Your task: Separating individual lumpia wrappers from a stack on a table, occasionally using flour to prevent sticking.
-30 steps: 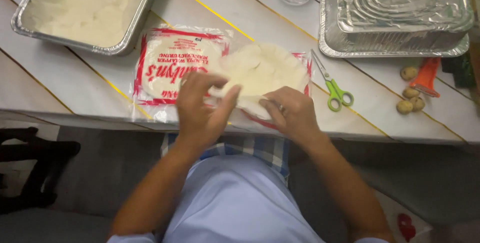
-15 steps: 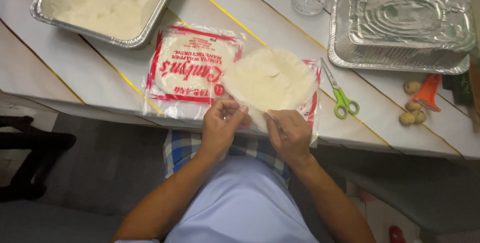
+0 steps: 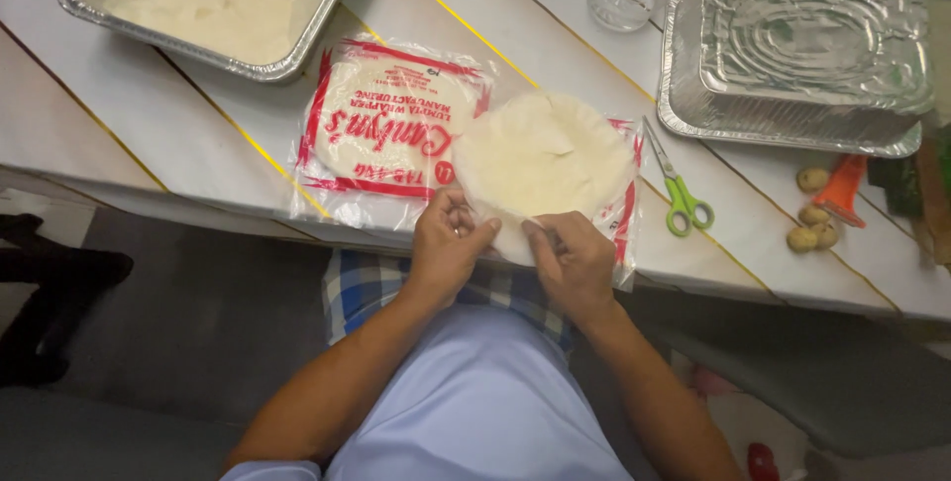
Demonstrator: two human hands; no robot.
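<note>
Pale cream wrapper stack (image 3: 543, 159); red-and-clear packet (image 3: 388, 129) w/ red print; green-handled scissors (image 3: 678, 192); silver foil trays (image 3: 797, 55); white tabletop (image 3: 149, 114) w/ yellow lines; blue-white checked cloth (image 3: 362, 278); orange peeler (image 3: 844, 190).

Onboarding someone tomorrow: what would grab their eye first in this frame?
The stack of round pale wrappers at the table's near edge, with the left hand and right hand pinching its near rim. Left of it lies a red-printed wrapper packet; green-handled scissors lie to the right.
</note>
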